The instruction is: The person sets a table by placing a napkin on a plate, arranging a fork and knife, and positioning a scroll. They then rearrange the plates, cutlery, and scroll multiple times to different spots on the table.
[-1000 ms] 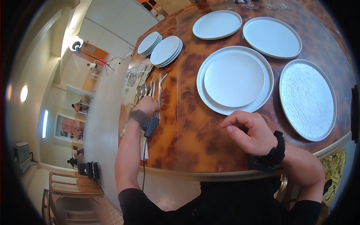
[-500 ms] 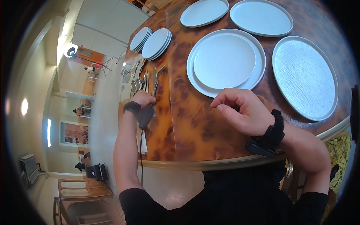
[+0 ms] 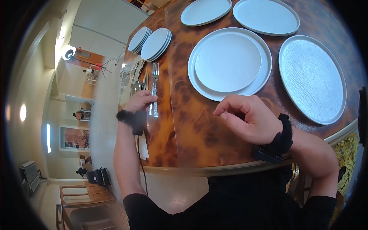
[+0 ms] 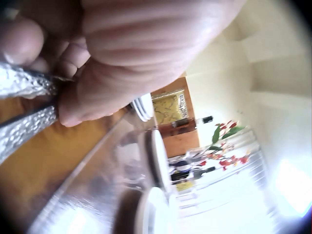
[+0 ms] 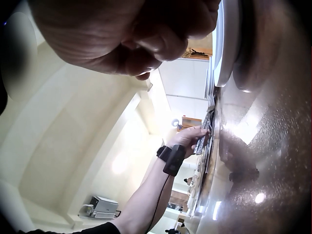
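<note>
My left hand (image 3: pixel 140 100) pinches a silver fork (image 3: pixel 155 78) between thumb and fingers, tines pointing away from me. A second hammered handle (image 4: pixel 24 129) lies alongside the fork's in the grip, its far end hidden. Just left of that hand, two spoons (image 3: pixel 136 86) and other slim cutlery (image 3: pixel 146 78) lie on a folded newspaper (image 3: pixel 128 74). My right hand (image 3: pixel 249 117) hangs loosely curled with nothing in it, close to the near rim of a large white plate (image 3: pixel 203 90). A smaller white plate (image 3: pixel 229 63) rests inside that one.
Two stacks of small white plates (image 3: pixel 155 44) stand at the table's far left. Three more large plates surround the nested pair, one of them at right (image 3: pixel 312 78). The table's curved near edge (image 3: pixel 214 169) runs before my body. A cable (image 3: pixel 141 165) trails from the left wrist.
The fork, earlier angled beside a knife, is now straight and turned with its tines face up in my left hand. The view has tilted downward; my right hand keeps its pose.
</note>
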`<state>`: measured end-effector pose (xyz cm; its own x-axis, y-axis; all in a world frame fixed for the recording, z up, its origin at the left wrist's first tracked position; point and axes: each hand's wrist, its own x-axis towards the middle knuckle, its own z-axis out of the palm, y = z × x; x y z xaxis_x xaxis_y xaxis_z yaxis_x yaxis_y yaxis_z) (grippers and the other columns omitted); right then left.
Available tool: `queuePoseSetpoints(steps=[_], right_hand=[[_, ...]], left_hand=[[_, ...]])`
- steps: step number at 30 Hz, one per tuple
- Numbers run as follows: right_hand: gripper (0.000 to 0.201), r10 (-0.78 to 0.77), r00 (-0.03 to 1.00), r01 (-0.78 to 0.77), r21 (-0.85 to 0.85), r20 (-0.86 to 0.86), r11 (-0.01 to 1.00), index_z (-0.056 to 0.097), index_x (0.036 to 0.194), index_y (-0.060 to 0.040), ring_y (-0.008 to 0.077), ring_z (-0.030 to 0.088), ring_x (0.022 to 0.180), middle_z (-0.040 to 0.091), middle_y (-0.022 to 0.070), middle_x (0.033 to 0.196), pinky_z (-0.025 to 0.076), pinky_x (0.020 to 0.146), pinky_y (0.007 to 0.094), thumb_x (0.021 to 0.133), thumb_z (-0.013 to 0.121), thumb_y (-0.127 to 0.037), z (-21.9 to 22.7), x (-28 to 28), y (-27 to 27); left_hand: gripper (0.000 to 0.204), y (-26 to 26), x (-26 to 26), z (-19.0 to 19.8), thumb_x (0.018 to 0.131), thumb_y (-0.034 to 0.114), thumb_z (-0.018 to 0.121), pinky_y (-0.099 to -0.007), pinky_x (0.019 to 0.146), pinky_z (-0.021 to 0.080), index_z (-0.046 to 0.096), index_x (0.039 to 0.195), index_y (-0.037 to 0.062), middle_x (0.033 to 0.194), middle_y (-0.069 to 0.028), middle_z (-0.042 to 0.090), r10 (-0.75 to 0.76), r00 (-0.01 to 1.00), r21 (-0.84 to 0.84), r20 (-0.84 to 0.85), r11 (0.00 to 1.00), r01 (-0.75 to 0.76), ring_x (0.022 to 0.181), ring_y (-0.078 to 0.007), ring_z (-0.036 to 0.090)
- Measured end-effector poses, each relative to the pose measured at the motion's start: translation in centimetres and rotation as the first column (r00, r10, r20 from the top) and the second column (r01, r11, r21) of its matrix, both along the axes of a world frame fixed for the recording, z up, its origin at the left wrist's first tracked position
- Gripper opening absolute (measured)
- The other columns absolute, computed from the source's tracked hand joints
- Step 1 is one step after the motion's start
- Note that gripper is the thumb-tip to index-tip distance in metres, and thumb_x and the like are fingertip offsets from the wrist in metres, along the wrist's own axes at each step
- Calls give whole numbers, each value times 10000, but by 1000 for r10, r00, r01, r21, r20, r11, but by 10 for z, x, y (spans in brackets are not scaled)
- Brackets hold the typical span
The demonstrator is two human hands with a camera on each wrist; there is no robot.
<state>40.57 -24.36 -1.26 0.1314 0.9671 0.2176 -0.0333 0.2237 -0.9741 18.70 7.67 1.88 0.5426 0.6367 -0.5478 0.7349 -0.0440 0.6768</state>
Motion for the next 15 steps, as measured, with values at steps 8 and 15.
queuePoseSetpoints(steps=[8,15], right_hand=[[125,-60,998,62,-46,29,997,563,882,22,74,482,571,542,38,634,397,529,228,818,496,-61,9,-1,1],[122,-51,998,52,-59,27,997,561,894,18,82,484,562,543,40,627,401,531,228,821,499,-57,4,0,3]], left_hand=[[147,-67,55,-11,815,160,618,-159,433,403,555,811,27,668,0,574,-26,980,-255,198,964,77,473,-53,507],[131,-79,70,-12,793,122,644,-164,433,422,556,766,28,632,-14,573,-108,991,-57,78,992,113,464,-66,525]])
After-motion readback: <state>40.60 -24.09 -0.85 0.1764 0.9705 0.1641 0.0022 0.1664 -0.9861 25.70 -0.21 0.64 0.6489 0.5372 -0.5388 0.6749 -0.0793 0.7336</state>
